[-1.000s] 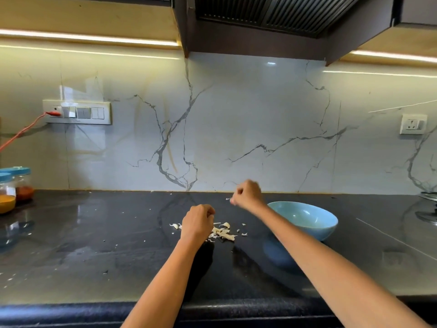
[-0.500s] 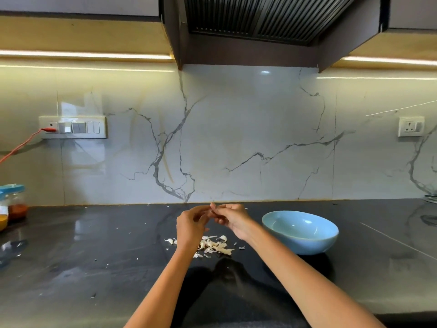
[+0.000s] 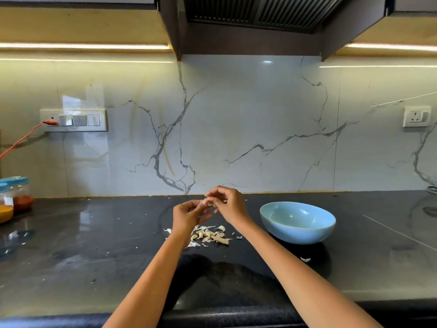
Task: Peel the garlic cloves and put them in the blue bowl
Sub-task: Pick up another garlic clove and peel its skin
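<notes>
On the left, the left hand (image 3: 189,215) is raised above the worktop (image 3: 94,245), its fingers (image 3: 205,202) curled and pinching one end of a small pale garlic clove (image 3: 209,201). At about three o'clock from it and touching the same clove, the right hand (image 3: 230,204) is arched with the wrist bent, thumb and forefinger nipping at the clove as if picking at its skin; how much skin is left on it is too small to tell. A clove like this I'd judge light, firm and a bit slippery once bare, with papery, brittle skin, best held by its ends while the nails lift the skin from the tip. Below the hands, at six o'clock, lies a heap of garlic peels (image 3: 208,236). Further right, at four o'clock from the hands, sits the blue bowl (image 3: 298,233); I can make out no cloves in it.
</notes>
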